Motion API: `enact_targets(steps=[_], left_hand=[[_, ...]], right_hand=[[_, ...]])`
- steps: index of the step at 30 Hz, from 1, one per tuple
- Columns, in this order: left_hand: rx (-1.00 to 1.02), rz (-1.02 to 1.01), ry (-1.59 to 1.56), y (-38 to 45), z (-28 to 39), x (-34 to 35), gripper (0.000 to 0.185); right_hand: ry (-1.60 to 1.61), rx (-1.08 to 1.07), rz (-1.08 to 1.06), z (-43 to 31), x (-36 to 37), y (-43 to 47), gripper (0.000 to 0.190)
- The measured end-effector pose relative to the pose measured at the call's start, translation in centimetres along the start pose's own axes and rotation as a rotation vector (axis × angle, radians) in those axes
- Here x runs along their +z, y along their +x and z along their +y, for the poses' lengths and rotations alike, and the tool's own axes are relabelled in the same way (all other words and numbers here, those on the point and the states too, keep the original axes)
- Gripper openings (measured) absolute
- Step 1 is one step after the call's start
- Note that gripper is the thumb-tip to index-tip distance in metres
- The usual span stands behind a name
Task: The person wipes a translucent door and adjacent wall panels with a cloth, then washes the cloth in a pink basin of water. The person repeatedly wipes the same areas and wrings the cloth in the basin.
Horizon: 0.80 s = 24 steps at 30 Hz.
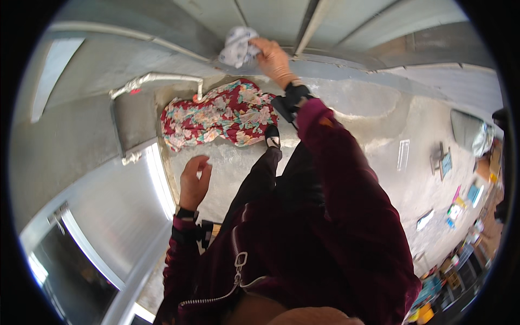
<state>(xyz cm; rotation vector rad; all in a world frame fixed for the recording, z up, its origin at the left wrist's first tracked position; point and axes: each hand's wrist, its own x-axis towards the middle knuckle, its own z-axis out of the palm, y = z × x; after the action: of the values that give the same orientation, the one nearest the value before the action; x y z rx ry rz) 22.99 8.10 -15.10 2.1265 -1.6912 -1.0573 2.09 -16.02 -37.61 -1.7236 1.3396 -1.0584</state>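
A crumpled white patterned cloth (239, 46) is held in my right hand (274, 59), up against or close to a grey panelled surface (272, 14) at the top of the view. My left hand (196, 183) hangs at the lower left with its fingers curved and apart, holding nothing. Between the hands, a red floral cloth (227, 115) lies spread on the concrete floor, along the foot of the wall. One black shoe (272, 136) rests at its right edge.
White pipework (162, 77) runs along the left wall down to the floral cloth. A framed door or window panel (118, 215) is at lower left. A small stool (443, 162) stands on the floor at right, with various household items beyond it.
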Motion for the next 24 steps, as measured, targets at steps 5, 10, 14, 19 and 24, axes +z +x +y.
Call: enact_targets(steps=[5, 10, 14, 19, 24], left_hand=[[-0.124, -0.026, 0.035, 1.0, 0.7, 1.3, 0.02], [-0.051, -0.076, 0.001, 3.1, 3.1, 2.4, 0.022], [0.089, -0.117, 0.013, 4.5, 6.0, 3.3, 0.021], [0.18, -0.151, 0.018, 5.4, 9.3, 3.4, 0.021], [0.178, -0.19, 0.029, 5.8, 11.2, 3.6, 0.02]], right_hand=[[0.007, 0.633, -0.132, 11.2, 1.5, -8.6, 0.031], [0.705, 1.225, 0.2, 14.2, -5.2, -11.1, 0.032], [1.41, 1.033, 0.63, 11.6, -17.1, -5.2, 0.03], [1.063, 0.558, 0.967, 1.0, -32.5, -1.7, 0.017], [0.451, -0.217, 1.12, -9.6, -44.1, -1.9, 0.01]])
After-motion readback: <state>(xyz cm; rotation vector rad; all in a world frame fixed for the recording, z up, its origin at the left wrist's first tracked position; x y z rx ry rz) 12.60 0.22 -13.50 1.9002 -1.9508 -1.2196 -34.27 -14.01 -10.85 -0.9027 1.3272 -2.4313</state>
